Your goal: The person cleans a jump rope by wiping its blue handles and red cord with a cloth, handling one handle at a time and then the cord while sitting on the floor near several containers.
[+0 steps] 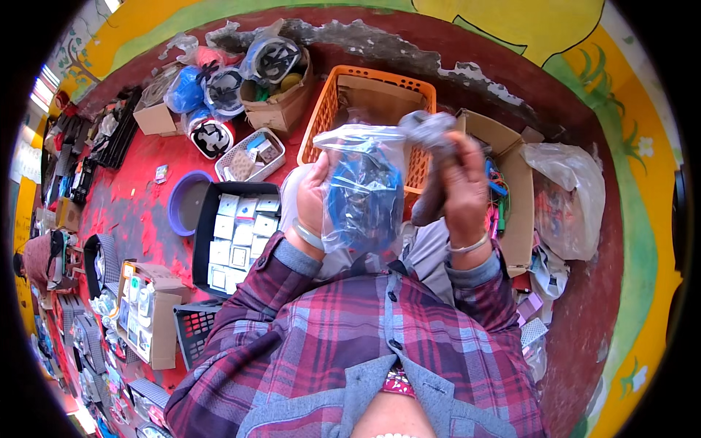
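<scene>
cloth sat clamped in the right hand beside the clear bag the left hand gripped above the lap, so the step seemed wiping, calling for a steady bag.

Blue contents in a clear plastic bag at the left fingers; a blurred grey-brown bundle at the right fingers.
Beyond the fingers, a bright orange latticed plastic basket; left of them, a round purple basin and small square white boxes in a black tray; nearer the body, a maroon, purple and grey-blue plaid shirt.
</scene>
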`<state>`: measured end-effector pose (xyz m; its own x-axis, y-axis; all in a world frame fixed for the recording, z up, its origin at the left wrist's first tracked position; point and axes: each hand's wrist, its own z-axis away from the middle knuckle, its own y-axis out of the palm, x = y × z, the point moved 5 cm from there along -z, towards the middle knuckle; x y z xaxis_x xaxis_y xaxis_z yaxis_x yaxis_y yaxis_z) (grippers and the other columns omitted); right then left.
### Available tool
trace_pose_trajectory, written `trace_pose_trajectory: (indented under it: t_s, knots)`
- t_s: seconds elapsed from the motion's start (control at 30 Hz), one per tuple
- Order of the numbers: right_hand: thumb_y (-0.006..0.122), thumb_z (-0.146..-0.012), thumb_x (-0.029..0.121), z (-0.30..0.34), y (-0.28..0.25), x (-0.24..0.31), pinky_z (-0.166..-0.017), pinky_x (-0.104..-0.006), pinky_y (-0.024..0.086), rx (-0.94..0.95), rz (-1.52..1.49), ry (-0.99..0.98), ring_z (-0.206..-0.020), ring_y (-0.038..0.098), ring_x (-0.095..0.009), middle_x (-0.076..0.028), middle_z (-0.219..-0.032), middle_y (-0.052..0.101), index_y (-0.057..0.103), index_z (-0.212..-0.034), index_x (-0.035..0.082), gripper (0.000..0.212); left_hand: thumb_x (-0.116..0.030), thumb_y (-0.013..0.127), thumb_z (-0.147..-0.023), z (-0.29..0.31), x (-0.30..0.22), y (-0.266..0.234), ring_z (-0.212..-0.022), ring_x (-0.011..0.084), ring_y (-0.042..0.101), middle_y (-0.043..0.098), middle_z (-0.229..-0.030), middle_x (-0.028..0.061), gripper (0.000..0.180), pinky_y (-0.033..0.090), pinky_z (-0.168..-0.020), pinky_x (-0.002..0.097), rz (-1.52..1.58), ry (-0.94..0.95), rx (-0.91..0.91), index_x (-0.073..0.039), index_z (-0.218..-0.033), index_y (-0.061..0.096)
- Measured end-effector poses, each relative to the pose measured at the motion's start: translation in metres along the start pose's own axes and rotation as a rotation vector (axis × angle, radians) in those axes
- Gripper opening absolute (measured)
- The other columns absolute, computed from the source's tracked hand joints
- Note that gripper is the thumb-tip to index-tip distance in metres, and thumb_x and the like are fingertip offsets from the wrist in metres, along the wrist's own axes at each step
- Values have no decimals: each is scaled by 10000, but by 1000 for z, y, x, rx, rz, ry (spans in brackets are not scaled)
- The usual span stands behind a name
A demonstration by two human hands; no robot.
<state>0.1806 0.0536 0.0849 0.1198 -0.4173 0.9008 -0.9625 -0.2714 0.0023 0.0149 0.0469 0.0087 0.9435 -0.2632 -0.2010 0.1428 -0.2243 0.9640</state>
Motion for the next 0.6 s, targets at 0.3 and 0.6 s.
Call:
trace_pose_trajectory:
  t_s: [0.3,0.6]
  knots:
    - [509,-884,-43,13,-13,-66,-817,-249,466,-105,35,80,-919,580,-136,-57,-978,618,612,-1079,15,228,-347,332,-989,11,-13,11,-1069,267,569,551,-1222,142,464,460,-935,410,-62,55,-22,-15,-1297,432]
    - [521,-889,36,-5,-27,11,-847,-276,456,-169,54,-112,-982,570,-165,-99,-1091,585,556,-1135,19,248,-402,312,-976,6,-1,40,-1063,307,583,552,-1231,167,529,459,-941,458,-120,17,-217,3,-1294,432]
